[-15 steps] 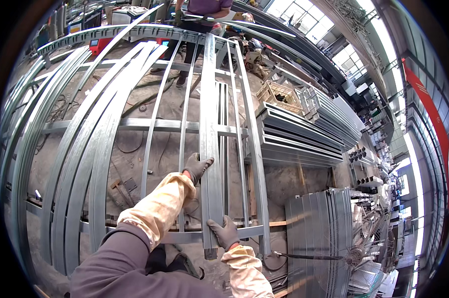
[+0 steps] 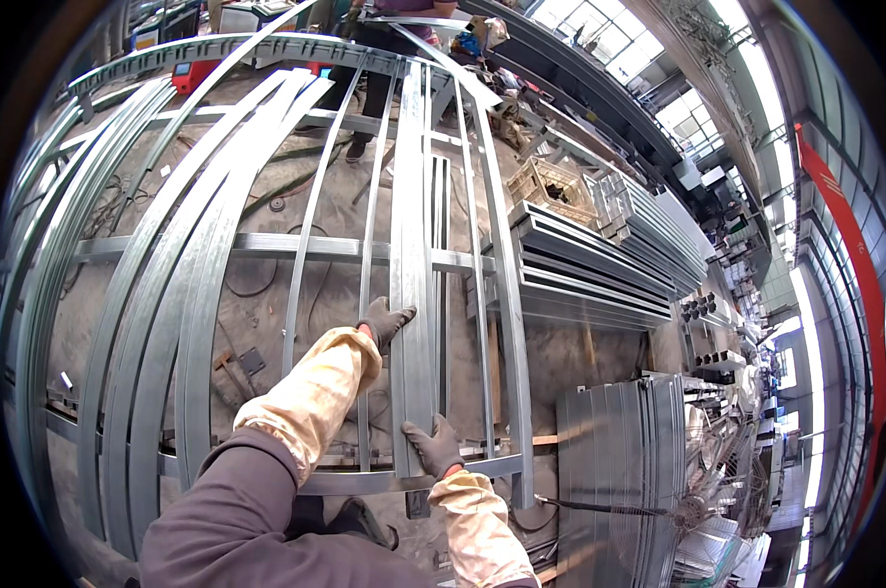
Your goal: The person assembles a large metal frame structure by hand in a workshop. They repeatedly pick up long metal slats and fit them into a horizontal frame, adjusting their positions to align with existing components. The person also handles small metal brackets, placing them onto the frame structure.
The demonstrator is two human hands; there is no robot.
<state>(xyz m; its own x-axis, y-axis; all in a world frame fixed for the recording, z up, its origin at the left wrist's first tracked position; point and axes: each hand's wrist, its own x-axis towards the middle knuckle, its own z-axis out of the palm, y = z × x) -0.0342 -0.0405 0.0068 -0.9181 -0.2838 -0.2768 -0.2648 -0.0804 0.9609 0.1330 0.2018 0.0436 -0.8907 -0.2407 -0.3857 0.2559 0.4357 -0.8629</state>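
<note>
Head view: a long metal rack [image 2: 359, 483] carries grey strips [image 2: 204, 314] toward its left edge, spread over the crossbars, presumably so that each is propped along its length. The wide bar [image 2: 406, 235] lies lengthwise nearer the rack's right edge, one end at the near edge. The left hand [image 2: 389, 321], gloved, is curled over the bar's left side; the right hand [image 2: 435, 448], also gloved, grasps it by the near end, thumb across the top. Setting the hands apart probably steadies it. A red banner [image 2: 847, 220] bears pale markings; no label shows on the bar.
</note>
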